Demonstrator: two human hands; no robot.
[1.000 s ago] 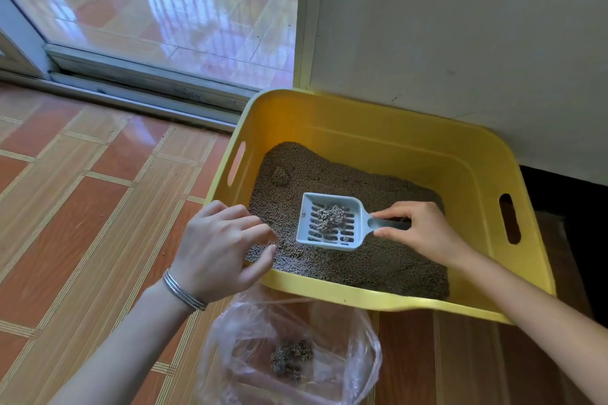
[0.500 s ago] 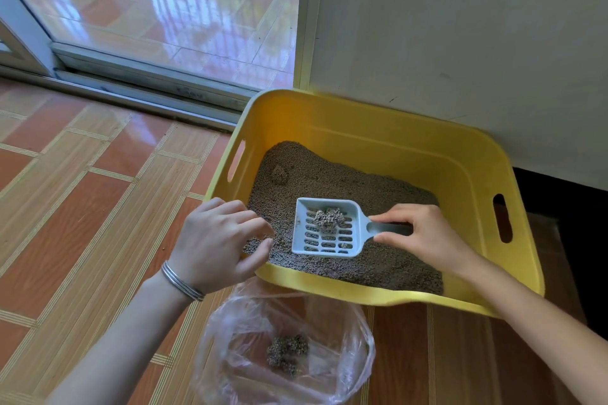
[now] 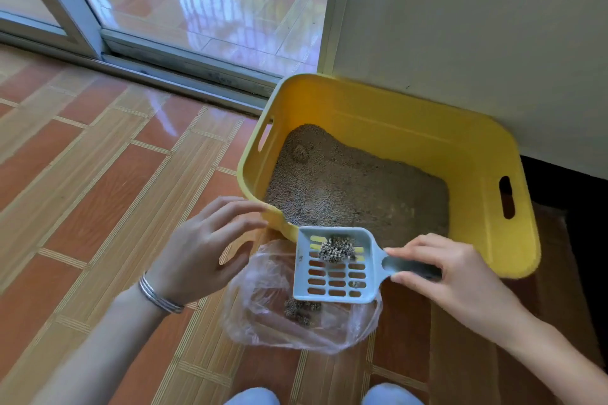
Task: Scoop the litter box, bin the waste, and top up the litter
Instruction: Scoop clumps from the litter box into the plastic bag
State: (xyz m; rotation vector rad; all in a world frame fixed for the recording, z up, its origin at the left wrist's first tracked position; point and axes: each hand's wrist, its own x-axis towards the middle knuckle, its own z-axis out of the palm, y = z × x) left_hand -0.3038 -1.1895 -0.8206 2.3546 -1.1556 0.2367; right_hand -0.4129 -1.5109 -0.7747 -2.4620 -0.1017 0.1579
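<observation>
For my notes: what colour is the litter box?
Yellow litter box, clearest in the head view.

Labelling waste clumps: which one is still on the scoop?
The clump near the far end of the scoop, held by the right hand. The other clump already lies inside the plastic bag.

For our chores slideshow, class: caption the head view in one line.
Right hand holds a scoop with a clump over the plastic bag.
</observation>
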